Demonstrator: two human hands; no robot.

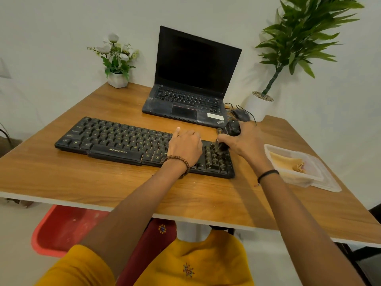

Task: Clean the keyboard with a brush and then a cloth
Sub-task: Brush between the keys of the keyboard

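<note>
I judged the brushing stage under way: my right hand [245, 141] gripped the brush [233, 128], bristles down on the number pad at the keyboard's [115, 141] right end, while my left hand [184, 147] lay flat on its keys. The cloth [286, 162] waited unused in a tray [299, 181] right of the keyboard. The laptop [191, 69] and mouse [241, 114] crowded close behind it.
</note>
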